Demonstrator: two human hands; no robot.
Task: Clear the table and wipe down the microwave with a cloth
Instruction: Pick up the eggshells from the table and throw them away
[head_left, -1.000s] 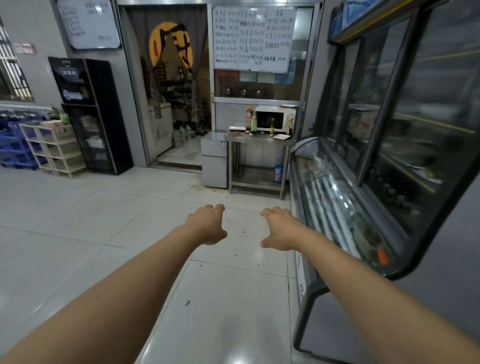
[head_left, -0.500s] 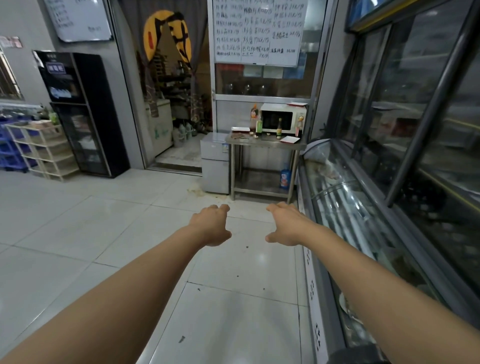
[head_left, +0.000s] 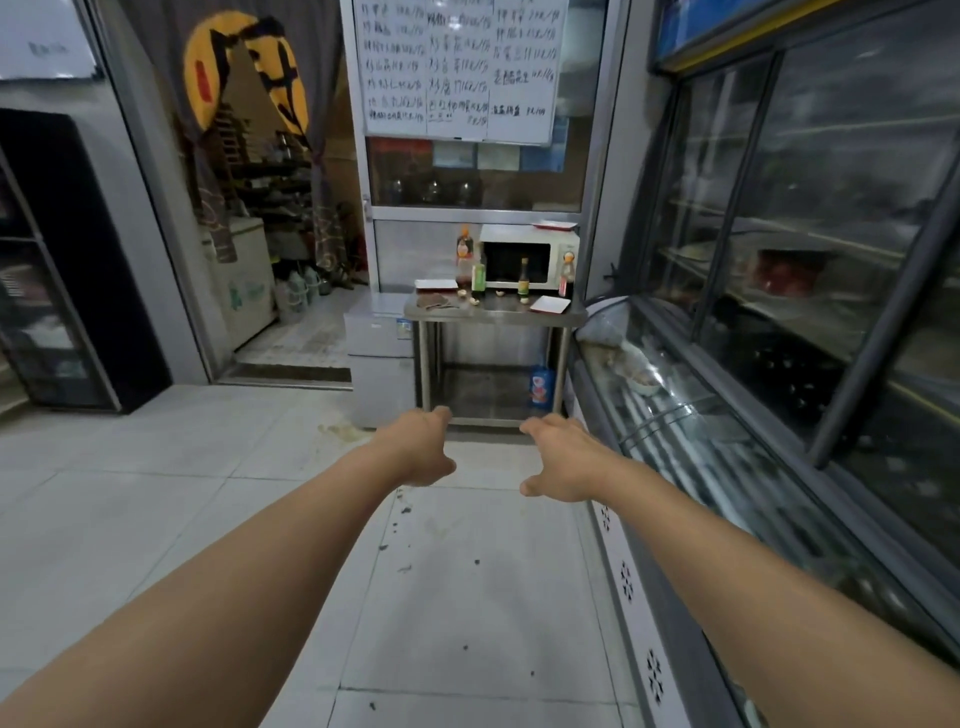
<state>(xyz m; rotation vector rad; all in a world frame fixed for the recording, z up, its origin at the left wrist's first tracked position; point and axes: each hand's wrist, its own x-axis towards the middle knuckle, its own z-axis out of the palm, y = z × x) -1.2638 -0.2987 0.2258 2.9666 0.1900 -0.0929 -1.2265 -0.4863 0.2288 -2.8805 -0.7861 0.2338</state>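
Fingers of both hands hang loosely curled, holding nothing: left hand and right hand reach forward over the tiled floor. At 12 o'clock stands the steel table bearing the white microwave, sauce bottles and a brown cloth. At 2 o'clock runs a glass display freezer.
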